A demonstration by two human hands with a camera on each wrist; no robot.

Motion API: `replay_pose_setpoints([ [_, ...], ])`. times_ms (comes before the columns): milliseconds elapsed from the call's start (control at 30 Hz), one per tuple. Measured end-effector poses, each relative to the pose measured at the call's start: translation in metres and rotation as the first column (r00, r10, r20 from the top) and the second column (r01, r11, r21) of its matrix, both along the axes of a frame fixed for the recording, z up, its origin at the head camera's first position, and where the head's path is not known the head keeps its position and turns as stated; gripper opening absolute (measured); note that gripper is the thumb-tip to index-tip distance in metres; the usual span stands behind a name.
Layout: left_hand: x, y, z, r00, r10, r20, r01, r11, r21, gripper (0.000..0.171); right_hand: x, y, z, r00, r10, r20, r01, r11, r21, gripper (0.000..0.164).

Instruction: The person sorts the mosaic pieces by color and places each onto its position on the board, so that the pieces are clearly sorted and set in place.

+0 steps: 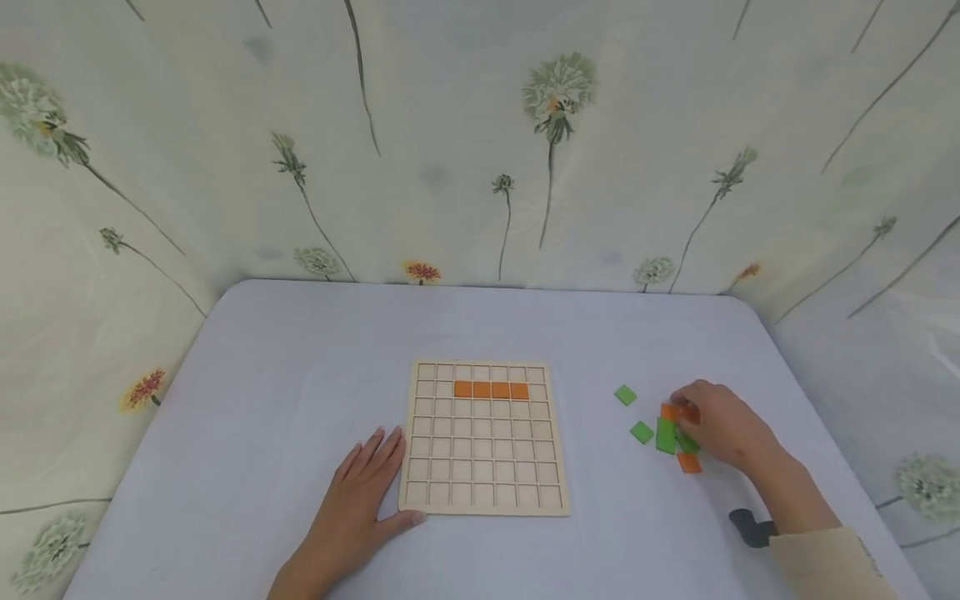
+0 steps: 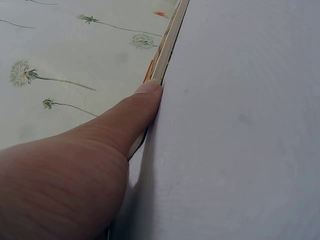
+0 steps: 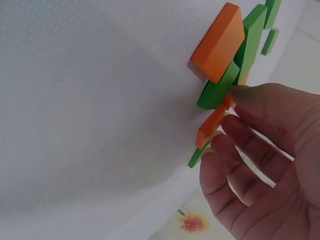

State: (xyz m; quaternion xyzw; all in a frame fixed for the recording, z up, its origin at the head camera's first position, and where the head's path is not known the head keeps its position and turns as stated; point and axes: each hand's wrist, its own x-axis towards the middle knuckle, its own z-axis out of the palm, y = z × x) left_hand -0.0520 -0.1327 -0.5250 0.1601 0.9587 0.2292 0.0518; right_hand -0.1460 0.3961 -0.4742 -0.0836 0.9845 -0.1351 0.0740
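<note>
A cream sleeve [image 1: 828, 562] ends at the right wrist. The left hand [image 1: 362, 490] lies flat and relaxed at the board's left side, its thumb touching the near edge. The board [image 1: 482, 451] rests on the white table [image 1: 315, 350], four orange tiles [image 1: 482, 389] side by side in its second row from the far edge. To its right, the right hand [image 1: 723, 423] curls over a green-and-orange pile [image 1: 666, 436]; whether it grasps a tile I cannot tell. Two green tiles [image 1: 642, 432] lie just left of the pile.
</note>
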Motion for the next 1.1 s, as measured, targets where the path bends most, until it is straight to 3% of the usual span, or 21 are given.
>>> replay_pose_setpoints([
  [167, 0.000, 0.000, 0.000, 1.000, -0.001, -0.002, 0.001, 1.000, 0.000, 0.105, 0.000, -0.001, 0.003, 0.998, 0.058, -0.024, -0.057, 0.998, 0.020, 0.023],
  [767, 0.000, 0.002, -0.001, 0.999, -0.002, -0.038, 0.002, 1.000, 0.008, 0.104, -0.007, 0.000, 0.006, 0.987, -0.097, 0.128, 0.096, 0.995, 0.013, 0.030],
  [1100, 0.000, 0.001, 0.000, 0.999, -0.002, -0.036, 0.002, 1.000, 0.015, 0.103, -0.003, -0.011, 0.010, 0.992, -0.073, 0.104, 0.080, 0.995, -0.064, 0.029],
])
